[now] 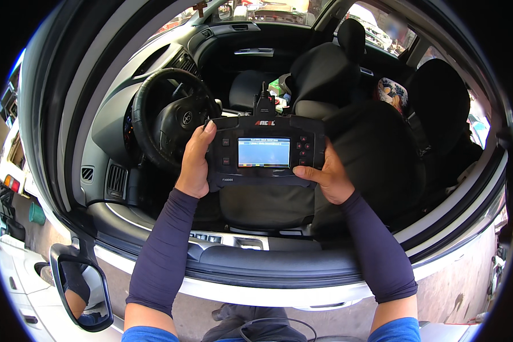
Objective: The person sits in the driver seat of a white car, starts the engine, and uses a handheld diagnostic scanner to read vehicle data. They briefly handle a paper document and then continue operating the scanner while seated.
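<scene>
I look down through the open window of a car [268, 273], over the top of its door and into the cabin. The dark driver's seat [376, 154] fills the middle, with the steering wheel [171, 117] to the left of it and the passenger seat [325, 71] beyond. A side mirror [82, 293] hangs at the lower left, outside the door.

Both forearms come up from the lower edge in long dark sleeves [162, 251] and meet over the seat. Between them is a black handheld scan tool [265, 154] with a lit screen [263, 152] in its middle, buttons on either side of the screen, and a cable [263, 97] plugged into its top edge, running off toward the dashboard.

The tool's long axis lies left to right across my view, so each hand takes one short end. It sits level, screen facing up at me, above the front of the seat cushion and just right of the wheel rim.

My left hand [195, 162] wraps the left end, thumb lying up along the front face near the top corner, fingers curled behind out of sight. My right hand [330, 176] cups the lower right corner, thumb pressed along the bottom edge, fingers tucked under. Both hands are closed firmly on the tool, neither nearer than the other.
</scene>
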### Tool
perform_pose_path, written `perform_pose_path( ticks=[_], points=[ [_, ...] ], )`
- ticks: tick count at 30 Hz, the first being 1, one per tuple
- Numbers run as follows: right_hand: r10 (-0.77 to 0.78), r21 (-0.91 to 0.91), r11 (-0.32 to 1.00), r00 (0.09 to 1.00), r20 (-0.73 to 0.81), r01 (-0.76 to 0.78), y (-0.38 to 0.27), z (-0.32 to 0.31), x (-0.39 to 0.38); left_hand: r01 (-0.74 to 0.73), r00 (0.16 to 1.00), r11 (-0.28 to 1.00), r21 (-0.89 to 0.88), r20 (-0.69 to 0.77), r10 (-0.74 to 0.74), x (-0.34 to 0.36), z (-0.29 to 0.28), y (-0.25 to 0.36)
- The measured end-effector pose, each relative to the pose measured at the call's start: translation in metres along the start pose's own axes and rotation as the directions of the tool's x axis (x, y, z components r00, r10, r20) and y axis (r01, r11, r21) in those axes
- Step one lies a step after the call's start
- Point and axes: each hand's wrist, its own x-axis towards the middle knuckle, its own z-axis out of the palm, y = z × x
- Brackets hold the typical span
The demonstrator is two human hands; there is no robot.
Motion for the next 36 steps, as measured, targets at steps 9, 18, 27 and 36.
perform_pose_path(
  ticks=[9,18,27,36],
  points=[
    [0.015,0.015,1.0,1.0,0.01,-0.015,-0.002,0.0,-0.001,0.03,0.999,0.999,-0.019,-0.038,-0.031,0.002,-0.003,0.0],
    [0.009,0.026,1.0,1.0,-0.015,-0.009,-0.003,0.0,-0.003,0.053,0.984,0.997,-0.064,-0.168,-0.063,0.002,-0.007,-0.002],
    [0.029,-0.02,0.999,1.0,-0.007,-0.029,0.001,-0.007,0.002,0.04,0.991,0.999,0.026,-0.132,-0.036,0.0,-0.004,-0.002],
    [-0.161,-0.361,0.931,0.95,-0.27,0.055,-0.012,-0.016,-0.004,-0.035,0.99,0.995,0.095,-0.129,0.048,0.007,-0.014,-0.007]
  ],
)
